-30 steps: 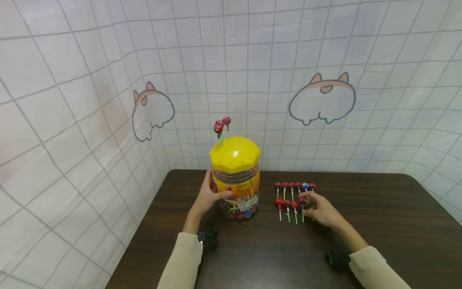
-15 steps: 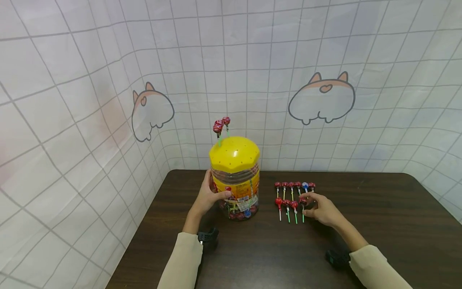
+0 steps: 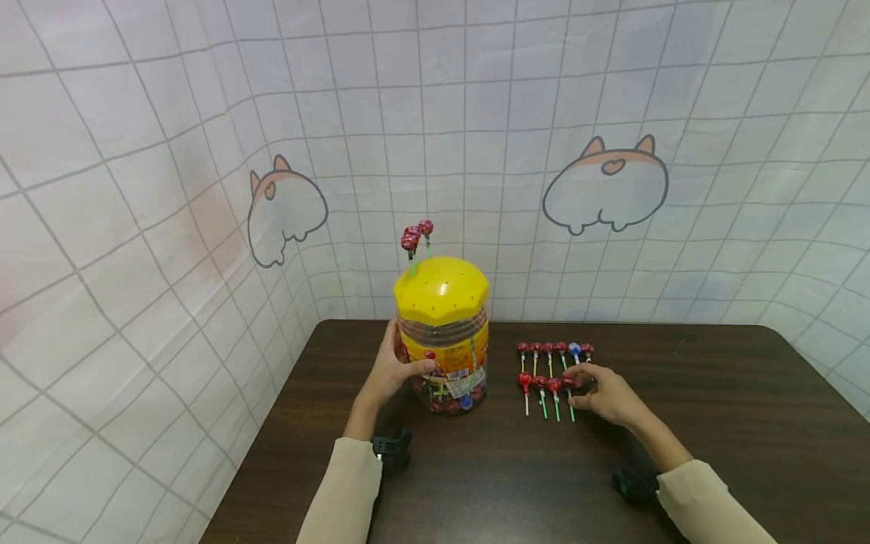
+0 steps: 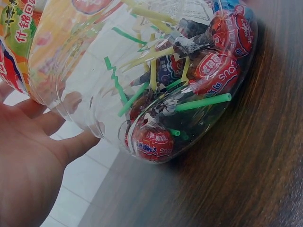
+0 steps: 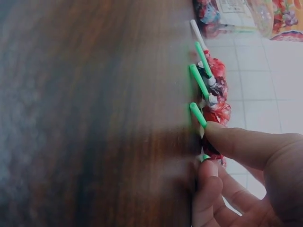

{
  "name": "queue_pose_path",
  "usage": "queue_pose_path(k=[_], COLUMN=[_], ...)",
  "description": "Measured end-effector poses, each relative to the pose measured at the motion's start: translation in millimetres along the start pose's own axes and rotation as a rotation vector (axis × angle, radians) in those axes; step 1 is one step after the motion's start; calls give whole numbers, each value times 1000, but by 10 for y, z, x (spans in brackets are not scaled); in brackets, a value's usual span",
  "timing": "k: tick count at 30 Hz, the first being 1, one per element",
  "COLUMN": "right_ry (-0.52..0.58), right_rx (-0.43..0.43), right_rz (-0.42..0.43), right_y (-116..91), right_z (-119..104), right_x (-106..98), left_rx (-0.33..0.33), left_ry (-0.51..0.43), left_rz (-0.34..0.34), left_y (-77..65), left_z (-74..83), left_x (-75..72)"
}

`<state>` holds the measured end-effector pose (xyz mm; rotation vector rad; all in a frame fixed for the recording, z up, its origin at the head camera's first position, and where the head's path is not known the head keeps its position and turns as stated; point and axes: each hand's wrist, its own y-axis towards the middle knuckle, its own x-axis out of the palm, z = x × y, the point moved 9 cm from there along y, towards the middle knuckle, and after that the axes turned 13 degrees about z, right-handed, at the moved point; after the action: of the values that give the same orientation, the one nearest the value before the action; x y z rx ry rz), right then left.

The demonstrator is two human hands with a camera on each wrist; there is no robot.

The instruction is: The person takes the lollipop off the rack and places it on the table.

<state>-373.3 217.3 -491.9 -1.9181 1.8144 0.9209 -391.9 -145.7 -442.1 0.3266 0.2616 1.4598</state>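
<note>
A clear candy jar [image 3: 445,355] with a yellow lid [image 3: 442,291] stands upright on the table. My left hand [image 3: 394,374] holds its left side, thumb across the label; the left wrist view shows wrapped lollipops [image 4: 215,73] inside, near the base. Right of the jar, my right hand [image 3: 608,394] pinches the rightmost lollipop of the front row, whose green stick [image 3: 572,414] points toward me. In the right wrist view the thumb presses by that lollipop's stick [image 5: 198,115], and its dark red head [image 5: 211,148] is partly hidden between thumb and fingers.
Several lollipops lie in a back row, one a blue lollipop [image 3: 575,350]. Beside the pinched one, the front row holds a red lollipop [image 3: 525,379] and others. A few lollipops [image 3: 411,239] stand upright in the lid's holes. A grid-patterned white sheet [image 3: 476,151] hangs behind the table [image 3: 503,483].
The pinched lollipop has shifted slightly, its head a little left and toward me, closer to its neighbour. My left hand and the jar have stayed put.
</note>
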Motion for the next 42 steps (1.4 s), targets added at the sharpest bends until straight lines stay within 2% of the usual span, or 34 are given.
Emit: queue_pose_path(k=[9, 14, 18, 22, 25, 28, 34, 38, 42], right_ry=[58, 80, 112, 146, 170, 185, 237, 281, 304], right_rx=[8, -63, -182, -268, -324, -379, -481, -528, -524], right_rz=[-30, -46, -69, -108, -102, -47, 121, 188, 208], right_y=[20, 92, 180, 260, 326, 397, 528, 646, 767], right_z=[-12, -221, -623, -1151, -1568, -1968, -2679, -2993, -3159], right_x=[-26, -175, -314, -394, -427, -441, -423, -337, -180], left_rx=[7, 12, 9, 10, 14, 13, 4, -1, -15], left_ry=[-7, -18, -14, -13, -17, -29, -38, -25, -11], left_rz=[-3, -7, -2, 2, 2, -3, -12, -9, 5], left_y=[1, 4, 8, 10, 10, 6, -4, -6, -3], left_z=[11, 10, 5, -5, -10, -7, -3, 2, -15], left_x=[-13, -14, -24, -34, -35, -24, 0, -3, -23])
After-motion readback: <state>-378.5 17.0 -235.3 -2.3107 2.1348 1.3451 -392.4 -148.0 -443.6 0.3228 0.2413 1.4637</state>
